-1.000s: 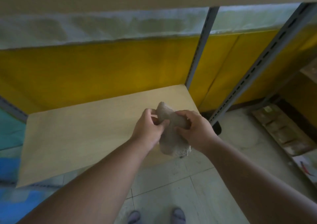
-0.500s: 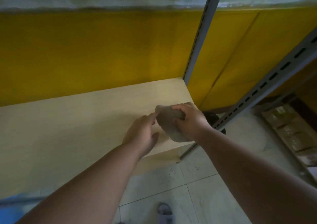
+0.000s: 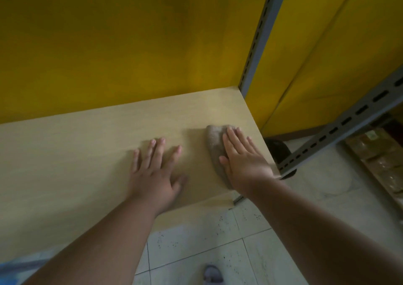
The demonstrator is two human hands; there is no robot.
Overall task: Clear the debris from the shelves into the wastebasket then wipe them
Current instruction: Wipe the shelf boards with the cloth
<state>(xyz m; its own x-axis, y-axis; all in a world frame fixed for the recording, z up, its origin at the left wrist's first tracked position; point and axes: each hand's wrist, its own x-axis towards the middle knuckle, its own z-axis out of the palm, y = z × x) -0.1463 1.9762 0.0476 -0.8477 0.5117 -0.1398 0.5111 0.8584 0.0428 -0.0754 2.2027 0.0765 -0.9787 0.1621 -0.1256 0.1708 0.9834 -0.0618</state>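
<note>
A pale wooden shelf (image 3: 76,154) fills the middle of the view in front of a yellow wall. A grey-brown cloth (image 3: 214,145) lies on the shelf near its right end. My right hand (image 3: 242,160) presses flat on the cloth with straight fingers, covering most of it. My left hand (image 3: 154,171) rests flat on the bare shelf to the left of the cloth, fingers spread. No debris shows on the shelf.
Grey slotted metal uprights (image 3: 260,36) stand at the shelf's right corners. A dark round object (image 3: 278,149) sits on the floor behind the front right post. Stacked flat wooden pieces (image 3: 379,167) lie at the far right. A grey slipper (image 3: 212,275) shows on the tiled floor below.
Both hands held the bunched cloth above the shelf edge. My right hand has since laid it on the shelf and flattened on it; my left hand let go and spread on the board.
</note>
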